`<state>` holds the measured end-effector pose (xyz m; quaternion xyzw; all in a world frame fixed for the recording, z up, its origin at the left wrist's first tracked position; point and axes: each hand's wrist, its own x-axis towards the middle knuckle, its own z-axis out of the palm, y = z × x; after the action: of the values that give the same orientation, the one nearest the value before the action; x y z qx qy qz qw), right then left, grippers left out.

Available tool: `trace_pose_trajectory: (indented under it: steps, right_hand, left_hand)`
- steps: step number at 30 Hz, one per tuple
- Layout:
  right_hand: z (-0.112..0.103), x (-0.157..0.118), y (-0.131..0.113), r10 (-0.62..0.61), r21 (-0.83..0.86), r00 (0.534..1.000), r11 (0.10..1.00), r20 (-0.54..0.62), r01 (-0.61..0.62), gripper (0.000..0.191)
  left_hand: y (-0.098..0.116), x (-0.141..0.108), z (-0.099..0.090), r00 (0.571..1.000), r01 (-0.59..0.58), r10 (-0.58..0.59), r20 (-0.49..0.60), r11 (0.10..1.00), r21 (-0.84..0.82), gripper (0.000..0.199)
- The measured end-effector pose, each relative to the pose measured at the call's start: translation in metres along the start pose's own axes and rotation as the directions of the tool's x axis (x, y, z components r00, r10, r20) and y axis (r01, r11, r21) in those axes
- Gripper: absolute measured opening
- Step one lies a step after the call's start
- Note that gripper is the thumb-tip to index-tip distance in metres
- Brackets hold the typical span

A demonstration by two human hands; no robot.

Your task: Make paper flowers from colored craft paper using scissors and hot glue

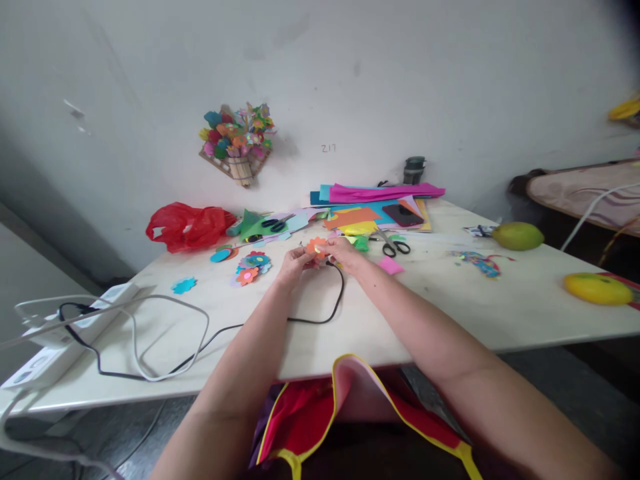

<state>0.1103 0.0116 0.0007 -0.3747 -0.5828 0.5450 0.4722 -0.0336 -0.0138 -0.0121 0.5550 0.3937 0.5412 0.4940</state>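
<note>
Between my two hands, above the middle of the table, is an orange paper flower point(316, 246). My left hand point(297, 262) pinches its left side, and my right hand point(341, 251) closes on its right edge near a small pale yellow spot at the flower's centre. A black cable point(342, 293) ends just below the hands; what its tip joins is hidden by my fingers. Left of my left hand lies a pile of layered paper flowers point(253, 265). Scissors point(393, 245) with black handles rest right of my right hand, near a pink paper piece point(391, 266).
A white power strip point(75, 333) with looping cables lies along the left. Behind are a red plastic bag point(186, 227), more scissors point(277, 223), coloured sheets point(385, 193) and a phone point(403, 215). A blue paper flower point(185, 286) lies left; two mangoes point(518, 236) sit right.
</note>
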Motion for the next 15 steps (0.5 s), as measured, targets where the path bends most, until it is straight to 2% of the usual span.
trace_pose_trajectory:
  steps: [11,15]
  right_hand:
    - [0.002,-0.003,-0.002,-0.029,0.022,0.998,0.999,-0.046,0.031,0.021]
    - [0.001,-0.006,-0.008,0.009,0.026,1.000,1.000,-0.004,-0.009,0.028]
  left_hand:
    - [0.000,0.000,0.001,1.000,-0.003,0.003,0.012,1.000,0.007,0.025]
    - [0.001,-0.001,0.001,1.000,-0.013,0.012,0.017,1.000,0.012,0.024]
